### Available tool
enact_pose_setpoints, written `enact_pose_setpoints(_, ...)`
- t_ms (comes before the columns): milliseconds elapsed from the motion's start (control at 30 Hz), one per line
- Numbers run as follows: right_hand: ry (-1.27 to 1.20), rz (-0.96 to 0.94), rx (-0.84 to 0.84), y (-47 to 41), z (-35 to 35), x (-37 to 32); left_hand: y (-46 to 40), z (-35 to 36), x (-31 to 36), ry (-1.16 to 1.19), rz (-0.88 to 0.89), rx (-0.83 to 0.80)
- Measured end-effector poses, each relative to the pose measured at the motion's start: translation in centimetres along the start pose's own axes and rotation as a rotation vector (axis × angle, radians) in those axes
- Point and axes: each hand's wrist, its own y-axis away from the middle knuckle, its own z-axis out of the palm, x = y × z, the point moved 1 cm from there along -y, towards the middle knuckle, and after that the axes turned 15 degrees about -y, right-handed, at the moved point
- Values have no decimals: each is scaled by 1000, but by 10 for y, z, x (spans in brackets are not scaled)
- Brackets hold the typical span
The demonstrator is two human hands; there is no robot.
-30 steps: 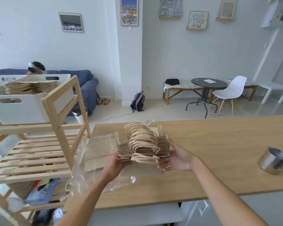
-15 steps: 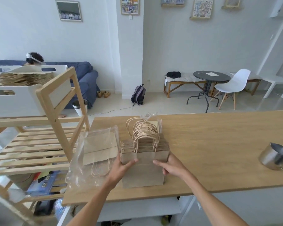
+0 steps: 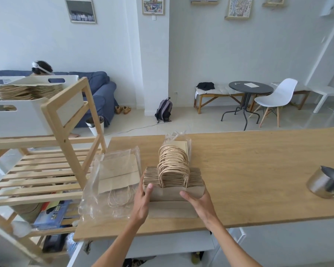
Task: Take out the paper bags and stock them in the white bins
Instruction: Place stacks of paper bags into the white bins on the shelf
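Observation:
A thick stack of brown paper bags with twine handles stands on its edge on the wooden table. My left hand grips its left side, thumb on the front face. My right hand grips the right side. A clear plastic wrapper with more bags inside lies just left of the stack. Another opened wrapper sits behind it. On the wooden rack at the left stands a white bin holding stacked paper bags.
A steel cup sits at the table's right edge. The rack's slatted lower shelves hold boxes. Beyond the table are a backpack, a blue sofa with a person on it, a round black table and a white chair.
The stack has gone from lying tilted in both hands to standing upright on the table, and my hands have shifted down onto its two sides.

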Motion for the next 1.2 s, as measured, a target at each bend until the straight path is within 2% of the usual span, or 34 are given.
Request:
enact_pose_setpoints(100,1,-9,-16,-1,0,0,-1,2,0,70,-3,-19)
enact_pose_setpoints(200,32,8,-53,-3,-1,1,-7,2,-3,220,-82,-74)
enact_pose_setpoints(367,42,21,1,-2,-3,14,-11,2,-2,221,-152,-114)
enact_pose_setpoints(467,46,-16,85,4,-5,20,-8,3,-16,156,-203,-150)
enact_pose_setpoints(667,88,45,105,9,-5,39,-1,13,-40,-2,-245,-155)
enact_pose_setpoints(900,140,118,145,8,-2,54,1,29,-54,11,-346,-107)
enact_pose_setpoints(1067,110,165,152,7,1,42,-7,21,-42,-92,-293,-114)
enact_pose_setpoints(1200,21,197,80,4,8,17,-19,-4,-19,-145,-231,-120)
